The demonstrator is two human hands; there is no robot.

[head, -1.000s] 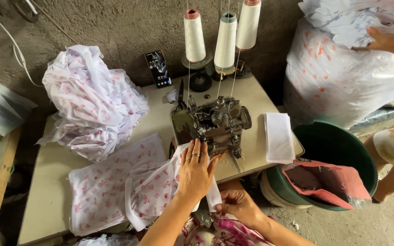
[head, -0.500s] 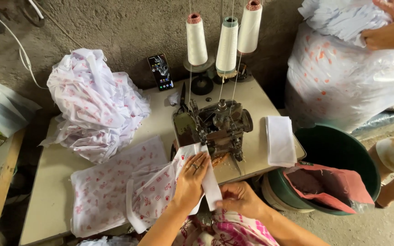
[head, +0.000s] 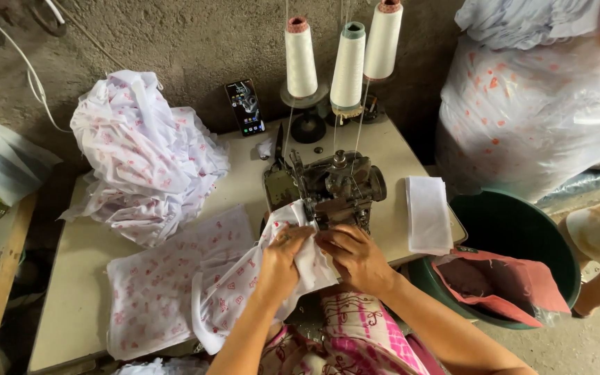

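The left hand and the right hand both pinch the white, pink-printed cotton fabric piece, pressing its edge against the grey metal overlock sewing machine near the tabletop's front edge. A flat stack of the same fabric lies toward the front left corner, a crumpled heap at the back left.
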